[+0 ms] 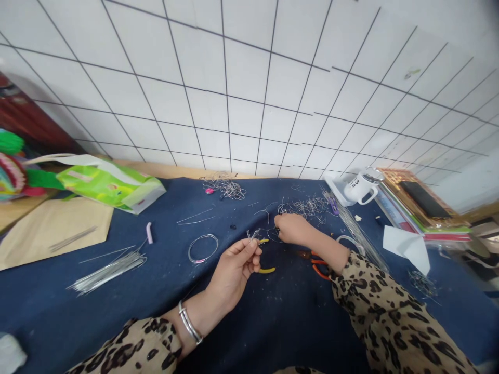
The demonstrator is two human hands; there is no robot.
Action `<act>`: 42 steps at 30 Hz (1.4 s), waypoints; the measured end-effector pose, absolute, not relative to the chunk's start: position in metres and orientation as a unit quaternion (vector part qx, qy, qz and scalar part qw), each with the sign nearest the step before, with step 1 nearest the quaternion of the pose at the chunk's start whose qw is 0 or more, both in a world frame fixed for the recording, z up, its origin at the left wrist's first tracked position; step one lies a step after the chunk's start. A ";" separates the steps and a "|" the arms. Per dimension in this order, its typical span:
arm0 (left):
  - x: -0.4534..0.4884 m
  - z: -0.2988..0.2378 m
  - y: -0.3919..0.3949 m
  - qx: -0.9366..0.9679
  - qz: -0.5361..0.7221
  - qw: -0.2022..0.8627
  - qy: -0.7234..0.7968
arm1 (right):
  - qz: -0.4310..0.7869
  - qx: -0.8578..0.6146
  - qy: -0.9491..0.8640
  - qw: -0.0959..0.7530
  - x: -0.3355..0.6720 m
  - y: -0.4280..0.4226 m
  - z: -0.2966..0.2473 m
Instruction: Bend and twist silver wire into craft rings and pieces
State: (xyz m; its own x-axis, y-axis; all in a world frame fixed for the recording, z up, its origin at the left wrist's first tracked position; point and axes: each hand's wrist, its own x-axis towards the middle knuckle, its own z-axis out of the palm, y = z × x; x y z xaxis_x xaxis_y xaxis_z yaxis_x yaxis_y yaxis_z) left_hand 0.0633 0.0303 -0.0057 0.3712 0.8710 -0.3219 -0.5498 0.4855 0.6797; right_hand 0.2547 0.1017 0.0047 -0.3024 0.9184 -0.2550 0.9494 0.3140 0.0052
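Observation:
My left hand (238,266) pinches a small twisted bunch of silvery wire (253,235) between thumb and fingertips, above the cloth. Yellow handles (267,270) of a tool show just past its fingers, with the rest of that tool hidden. My right hand (294,228) is closed, its fingers curled down at the near edge of a tangle of wire scraps (306,206). Whatever its fingertips hold is hidden. A thin curved wire (273,236) lies just left of it. Under the right forearm lies an orange-handled cutting tool (320,270), partly covered.
Dark blue cloth (163,301) covers the table. To the left are a bundle of straight wires (109,271), a wire ring (203,248) and a green bag (113,182). Another wire tangle (228,188) sits at the back. Rightward stand a white mug (364,186) and stacked books (423,205).

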 end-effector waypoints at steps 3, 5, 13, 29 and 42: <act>0.064 -0.006 0.029 0.238 0.452 0.792 0.335 | -0.070 0.582 0.803 0.107 0.252 0.101 0.003; 0.064 -0.006 0.028 0.243 0.451 0.792 0.332 | -0.074 0.581 0.804 0.101 0.254 0.102 0.004; 0.063 -0.006 0.028 0.245 0.447 0.792 0.337 | -0.093 0.591 0.800 0.042 0.277 0.102 0.015; 0.063 -0.008 0.028 0.258 0.441 0.782 0.356 | -0.044 0.598 0.794 0.097 0.268 0.098 0.018; 0.063 -0.009 0.028 0.270 0.445 0.772 0.364 | -0.039 0.617 0.781 0.087 0.266 0.109 0.014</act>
